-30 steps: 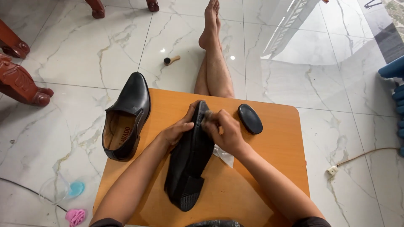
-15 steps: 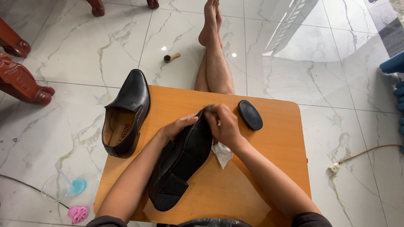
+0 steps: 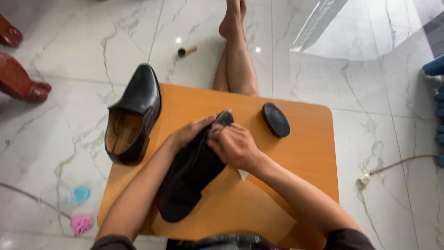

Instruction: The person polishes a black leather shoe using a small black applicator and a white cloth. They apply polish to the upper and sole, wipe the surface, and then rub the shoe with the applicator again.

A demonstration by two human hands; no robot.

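Note:
A black leather shoe (image 3: 189, 178) lies sole-up on its side across the low orange table (image 3: 296, 180). My left hand (image 3: 192, 132) grips the shoe near its toe end. My right hand (image 3: 233, 147) presses a small pale cloth (image 3: 216, 131) against the toe, fingers closed on it. A bit of white cloth (image 3: 243, 174) shows under my right wrist. The second black shoe (image 3: 132, 115) stands upright at the table's left edge, its tan lining showing.
A black oval brush or polish lid (image 3: 275, 119) lies on the table's right part. My bare legs (image 3: 238, 55) stretch out on the marble floor beyond the table. A small round brush (image 3: 185, 50), red wooden furniture feet (image 3: 21, 78) and a white cable plug (image 3: 365, 178) lie around.
The shoe in my hands has turned and swung so its heel points more to the lower left. My right hand has shifted along the toe with the cloth.

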